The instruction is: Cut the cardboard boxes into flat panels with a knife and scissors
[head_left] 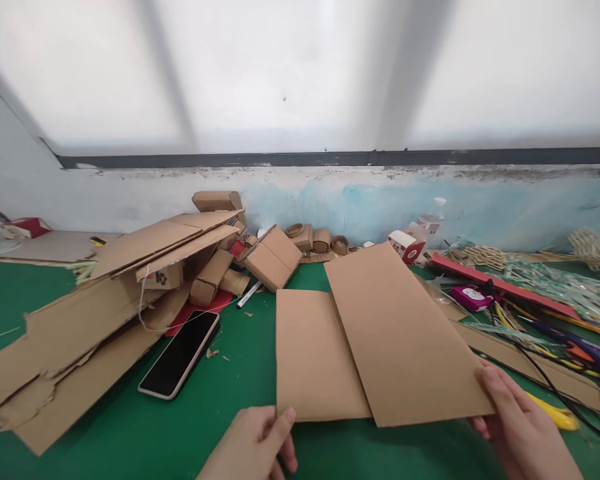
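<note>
My left hand (260,441) is closed at the lower left corner of a flat, squarish piece of cardboard (313,353), thumb on top and fingers below the edge. A longer rectangular piece of cardboard (405,340) lies tilted over the right part of the first piece, hiding some of it. The lower right corner of this longer piece is pinched by my right hand (517,410), its thumb on the upper face and the other fingers partly hidden underneath. Both pieces are plain brown, above the green table (250,380).
Left of the pieces lie a phone (180,357), a marker (249,294) and a heap of cardboard sheets (110,313). Small cardboard boxes (273,258) stand near the wall. On the right are a glue gun (593,353), a purple tape measure (470,298), a red strip (505,287) and a black cable (555,390).
</note>
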`<state>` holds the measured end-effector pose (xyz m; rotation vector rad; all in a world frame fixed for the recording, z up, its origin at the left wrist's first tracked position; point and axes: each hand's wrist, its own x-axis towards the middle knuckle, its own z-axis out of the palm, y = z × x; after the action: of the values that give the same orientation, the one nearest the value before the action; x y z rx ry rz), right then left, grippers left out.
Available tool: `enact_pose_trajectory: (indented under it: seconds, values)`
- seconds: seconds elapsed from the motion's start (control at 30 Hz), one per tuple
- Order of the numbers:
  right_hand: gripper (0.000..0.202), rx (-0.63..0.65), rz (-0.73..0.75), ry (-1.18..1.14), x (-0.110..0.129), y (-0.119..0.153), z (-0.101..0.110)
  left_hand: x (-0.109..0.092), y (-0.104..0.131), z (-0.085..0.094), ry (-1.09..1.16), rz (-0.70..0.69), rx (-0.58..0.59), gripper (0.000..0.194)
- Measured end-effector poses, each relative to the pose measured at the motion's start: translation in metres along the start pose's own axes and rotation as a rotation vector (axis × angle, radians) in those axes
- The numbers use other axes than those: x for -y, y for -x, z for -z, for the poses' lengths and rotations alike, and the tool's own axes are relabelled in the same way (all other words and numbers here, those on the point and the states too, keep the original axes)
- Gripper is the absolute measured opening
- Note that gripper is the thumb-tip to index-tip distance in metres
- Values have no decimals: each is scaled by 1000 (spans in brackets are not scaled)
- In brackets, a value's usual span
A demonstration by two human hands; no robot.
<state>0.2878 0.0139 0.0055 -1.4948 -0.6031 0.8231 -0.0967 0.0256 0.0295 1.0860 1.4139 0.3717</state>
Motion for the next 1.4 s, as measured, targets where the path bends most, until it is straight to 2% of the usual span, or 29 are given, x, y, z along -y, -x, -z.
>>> enact_pose_trajectory:
  seconds: [0.07,0.13,0.17,0.23,0.27,0.3,0.33,0.4,0.5,0.57,0.67,0.8,0.9,1.03,1.1,1.17,1.27,1.33,1.4]
  values:
    - [45,-96,-56,-111,5,-5,4,-1,0,14,-166,26,-118,69]
    - [45,-161,-113,-187,12,-12,6,-9,-1,32,-273,-43,-255,68]
    - [45,-170,-121,-196,16,-16,6,-16,-3,41,-258,-129,-317,66]
    - [48,-146,-141,-178,25,-26,5,-33,-9,56,-71,-373,-404,52]
    - [50,-112,-145,-163,29,-32,2,-44,-12,62,37,-483,-437,52]
    - [51,-71,-141,-150,33,-37,-2,-54,-15,65,117,-562,-432,60]
    - [50,-28,-129,-141,36,-42,-7,-65,-19,67,168,-609,-401,70]
    - [47,61,-105,-114,44,-49,-20,-85,-25,67,211,-611,-262,82]
    - [44,138,-84,-103,56,-50,-41,-101,-33,61,264,-486,9,76]
    - [43,167,-55,-131,62,-45,-53,-103,-39,56,332,-447,103,69]
    - [51,281,-32,-149,63,-34,-63,-97,-48,49,423,-473,95,63]
    - [63,366,-178,-92,50,-28,-67,-93,-59,43,458,-499,73,61]
    - [66,378,-177,-111,42,-30,-69,-95,-64,44,455,-478,63,63]
    - [65,398,-268,-118,43,-40,-70,-94,-65,55,442,-338,156,63]
    - [64,403,-315,-128,46,-44,-71,-92,-65,60,453,-310,200,61]
    - [62,345,-328,-164,48,-48,-75,-89,-66,62,475,-327,273,59]
    - [56,177,-288,-262,43,-46,-85,-89,-71,56,547,-395,380,56]
    - [57,170,-254,-280,33,-38,-88,-90,-75,49,582,-432,364,53]
    - [62,298,-255,-215,23,-30,-84,-90,-76,43,570,-418,286,51]
